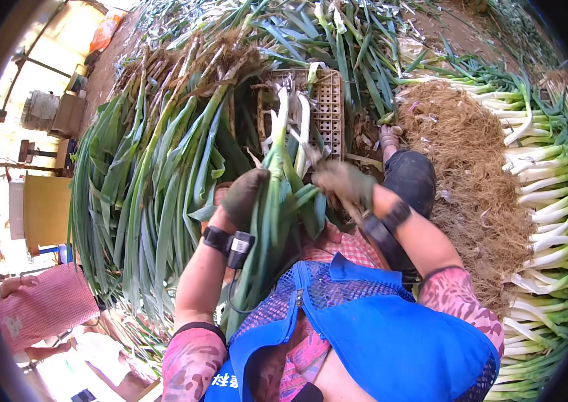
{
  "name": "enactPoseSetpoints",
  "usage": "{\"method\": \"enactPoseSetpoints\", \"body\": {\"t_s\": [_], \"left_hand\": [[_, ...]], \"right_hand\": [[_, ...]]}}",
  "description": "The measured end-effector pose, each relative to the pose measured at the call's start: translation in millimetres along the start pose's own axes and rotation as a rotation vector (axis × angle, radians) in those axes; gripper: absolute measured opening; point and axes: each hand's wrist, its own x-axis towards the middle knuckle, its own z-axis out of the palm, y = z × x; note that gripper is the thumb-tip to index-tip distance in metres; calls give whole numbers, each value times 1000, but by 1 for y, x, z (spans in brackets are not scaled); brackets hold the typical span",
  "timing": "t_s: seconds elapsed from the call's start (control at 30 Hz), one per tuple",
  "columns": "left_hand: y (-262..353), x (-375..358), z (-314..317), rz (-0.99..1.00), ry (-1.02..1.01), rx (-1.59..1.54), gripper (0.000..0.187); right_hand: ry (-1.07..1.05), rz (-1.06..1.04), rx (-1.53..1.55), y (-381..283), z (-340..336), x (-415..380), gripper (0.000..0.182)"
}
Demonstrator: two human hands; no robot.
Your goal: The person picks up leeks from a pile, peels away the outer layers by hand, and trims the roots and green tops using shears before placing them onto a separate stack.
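Note:
My left hand (245,195), in a dark work glove, is wrapped round a leek (277,151) whose white end points away from me. Its green leaves hang down over my lap. A second leek with a white stem (305,124) lies just right of it, over the plastic crate. In its glove, my right hand (344,182) is closed round a knife-like tool (309,151); a thin grey part reaches toward the leeks and a brownish handle shows below the hand. Motion blur hides the tool's exact shape.
Untrimmed leeks with roots (163,147) are heaped at left. A perforated crate (329,110) stands ahead. Brown roots (475,181) pile up at right, beside a row of white-stemmed leeks (542,194). Another person's hand (19,285) shows at far left.

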Motion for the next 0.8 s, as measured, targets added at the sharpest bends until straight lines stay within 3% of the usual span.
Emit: {"method": "enactPoseSetpoints", "body": {"t_s": [0.03, 0.07, 0.13, 0.17, 0.2, 0.23, 0.27, 0.3, 0.37, 0.4, 0.43, 0.5, 0.57, 0.6, 0.63, 0.7, 0.73, 0.77, 0.8], "left_hand": [[8, -8, 5, -12, 20, -33, 26], [1, 1, -8, 56, 29, 27, 27], [-3, 6, -10, -48, -74, -14, 26], [-5, 6, -10, -102, -125, -33, 26], [-10, 10, -1, -25, -135, -47, 26], [-24, 19, 0, 87, -25, 73, 27], [-29, 21, 11, 185, 43, 474, 28], [-35, 19, 26, 277, 115, 872, 29], [-45, 5, 58, 316, 12, 1003, 31], [-39, 1, 69, 318, 6, 1191, 33], [-37, 8, 63, 245, 80, 1062, 34], [-31, 40, 36, 106, 222, 802, 36], [-19, 69, -7, 352, 774, 1128, 40], [-5, 72, -12, 87, 851, 1093, 48], [1, 68, -19, -150, 647, 906, 57], [-51, 139, -91, -106, 287, 889, 62], [-16, 92, -16, -170, 434, 929, 54], [-30, 115, -18, -21, 196, 1456, 49], [-45, 137, -19, 257, 55, 1971, 47]], "right_hand": [[-69, -442, -235, 42, 0, -5, 32], [-123, 9, 111, 9, 15, -54, 38], [-103, -103, -121, 39, 22, -59, 44], [-76, 22, -8, 23, 23, -72, 45], [-8, 0, 97, 41, 19, -56, 44], [59, -27, 200, 55, 11, -36, 43], [99, 88, 303, 37, 3, -35, 41], [205, -77, 263, 46, -1, -16, 38], [296, -257, -10, 56, -14, 13, 40], [280, -223, -139, 72, -18, 30, 42], [261, -193, -269, 88, -23, 47, 44], [215, 90, -284, 65, -17, 44, 41], [310, -52, -437, 46, -11, 18, 51], [325, -36, -371, 48, -10, 15, 54], [338, -20, -308, 48, -10, 13, 57], [303, -14, -336, 59, -12, 18, 57], [325, -77, -346, 56, -10, 12, 55], [287, -54, -345, 62, -11, 15, 49], [203, -248, -414, 88, -18, 24, 40]]}}
